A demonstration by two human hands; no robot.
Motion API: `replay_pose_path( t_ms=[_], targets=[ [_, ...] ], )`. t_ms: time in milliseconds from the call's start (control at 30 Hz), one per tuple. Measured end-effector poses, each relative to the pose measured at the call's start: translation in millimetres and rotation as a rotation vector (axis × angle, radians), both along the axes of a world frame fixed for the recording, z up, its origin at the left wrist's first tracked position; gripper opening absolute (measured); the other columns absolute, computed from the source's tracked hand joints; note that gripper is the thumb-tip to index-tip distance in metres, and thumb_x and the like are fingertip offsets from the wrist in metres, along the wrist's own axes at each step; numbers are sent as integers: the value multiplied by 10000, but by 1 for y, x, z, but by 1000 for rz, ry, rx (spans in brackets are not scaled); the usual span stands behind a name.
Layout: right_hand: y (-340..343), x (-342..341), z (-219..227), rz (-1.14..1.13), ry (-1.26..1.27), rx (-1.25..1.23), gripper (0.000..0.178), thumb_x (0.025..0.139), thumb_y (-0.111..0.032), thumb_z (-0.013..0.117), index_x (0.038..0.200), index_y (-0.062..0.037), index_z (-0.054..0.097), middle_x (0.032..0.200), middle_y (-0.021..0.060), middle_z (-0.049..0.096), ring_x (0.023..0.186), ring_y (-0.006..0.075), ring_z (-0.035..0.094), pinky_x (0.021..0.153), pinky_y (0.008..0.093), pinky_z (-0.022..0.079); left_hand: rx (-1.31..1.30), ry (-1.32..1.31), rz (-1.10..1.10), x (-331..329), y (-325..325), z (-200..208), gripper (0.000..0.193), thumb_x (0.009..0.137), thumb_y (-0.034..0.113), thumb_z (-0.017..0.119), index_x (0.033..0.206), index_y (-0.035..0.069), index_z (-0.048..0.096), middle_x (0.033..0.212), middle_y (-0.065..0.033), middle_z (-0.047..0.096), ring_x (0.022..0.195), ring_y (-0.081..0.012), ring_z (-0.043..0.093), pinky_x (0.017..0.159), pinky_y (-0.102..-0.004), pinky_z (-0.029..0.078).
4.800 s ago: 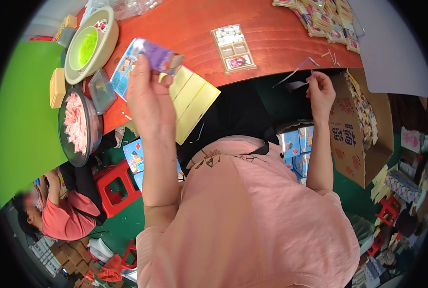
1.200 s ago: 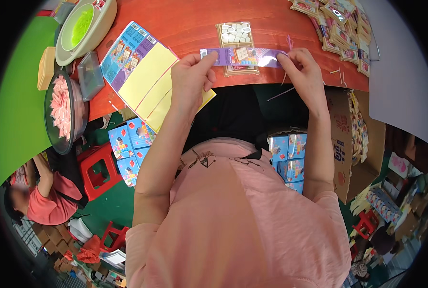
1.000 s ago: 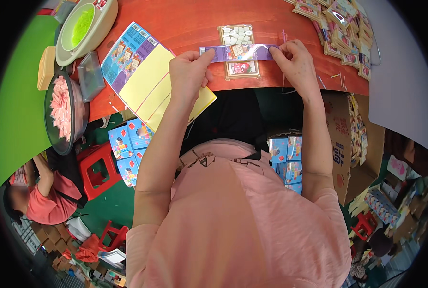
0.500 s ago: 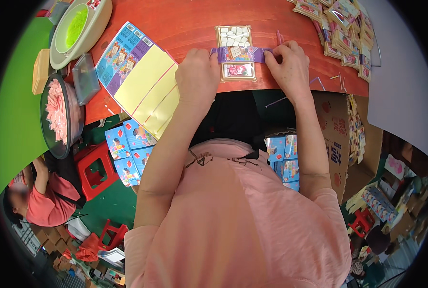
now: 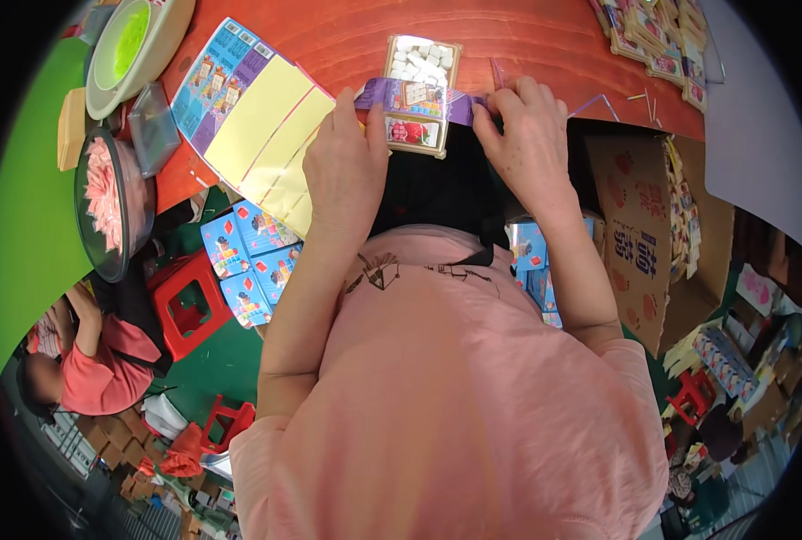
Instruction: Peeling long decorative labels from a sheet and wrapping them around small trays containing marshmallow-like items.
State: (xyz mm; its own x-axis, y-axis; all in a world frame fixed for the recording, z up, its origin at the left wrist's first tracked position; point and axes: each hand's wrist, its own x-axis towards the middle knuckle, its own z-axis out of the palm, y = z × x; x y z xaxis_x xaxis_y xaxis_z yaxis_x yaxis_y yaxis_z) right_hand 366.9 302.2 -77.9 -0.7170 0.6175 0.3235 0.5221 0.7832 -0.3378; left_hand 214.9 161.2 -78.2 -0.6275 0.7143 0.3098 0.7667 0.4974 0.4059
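Note:
A small clear-topped box with a tan rim point(image 5: 455, 56) lies at the table's front edge, its near end jutting past it. White pieces point(image 5: 410, 49) fill its far part, and a packet with a strawberry picture point(image 5: 408, 133) shows in the near part. Across its middle runs a purple printed sticker strip point(image 5: 437, 97). My left hand point(image 5: 347, 166) is closed with the strip's left end between thumb and fingers. My right hand point(image 5: 528, 130) pinches at the right end. Beside my left wrist lies a sheet of stickers point(image 5: 248, 117), partly peeled to yellow backing.
Finished-looking boxes point(image 5: 653, 36) are heaped at the far right. At left stand a bowl of pink packets point(image 5: 104, 193), a clear plastic box point(image 5: 153, 129) and a pale basin point(image 5: 162, 45). Blue cartons point(image 5: 248, 261) and an open cardboard box point(image 5: 635, 243) are below. Another person point(image 5: 104, 360) sits at left.
The small box has tilted and shifted left, its near end now past the table edge. Both hands have moved left with it, still at the strip's ends.

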Motion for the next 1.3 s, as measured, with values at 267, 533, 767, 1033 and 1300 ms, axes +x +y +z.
replay_pose_path(
  t_ms=[267,533,767,1033,1300],
  targets=[
    [-7,4,-1,-13,-25,44,164,824,-202,735,809,-50,675,883,85,595,875,282,583,750,414,416,-213,-224,71,-17,13,9,286,882,252,672,839,-31,688,699,-219,667,678,-380,676,647,-463,543],
    [-8,21,1,-59,-32,16,160,824,-191,731,816,-42,670,879,95,602,873,292,593,769,407,423,-175,-211,1,-17,23,7,292,859,260,705,874,-31,681,706,-225,672,686,-394,684,644,-479,548],
    [-6,21,0,-82,-41,-28,165,828,-189,726,828,-34,669,890,98,613,872,292,599,776,407,426,79,-275,26,2,9,21,363,886,311,725,926,-40,641,626,-167,645,578,-304,667,514,-380,515],
    [1,26,-3,-80,55,-125,167,844,-177,722,827,-22,664,867,110,618,811,306,611,730,407,442,221,-1963,300,45,-3,3,423,930,393,692,1125,29,602,974,-79,664,872,-156,655,640,-280,508],
    [-5,43,-8,-109,235,-491,172,901,-169,712,917,1,686,778,63,607,685,170,585,637,296,452,546,-2140,10,44,1,-18,301,956,217,664,1201,58,590,1085,-73,679,986,-195,674,736,-298,523]
  ],
)
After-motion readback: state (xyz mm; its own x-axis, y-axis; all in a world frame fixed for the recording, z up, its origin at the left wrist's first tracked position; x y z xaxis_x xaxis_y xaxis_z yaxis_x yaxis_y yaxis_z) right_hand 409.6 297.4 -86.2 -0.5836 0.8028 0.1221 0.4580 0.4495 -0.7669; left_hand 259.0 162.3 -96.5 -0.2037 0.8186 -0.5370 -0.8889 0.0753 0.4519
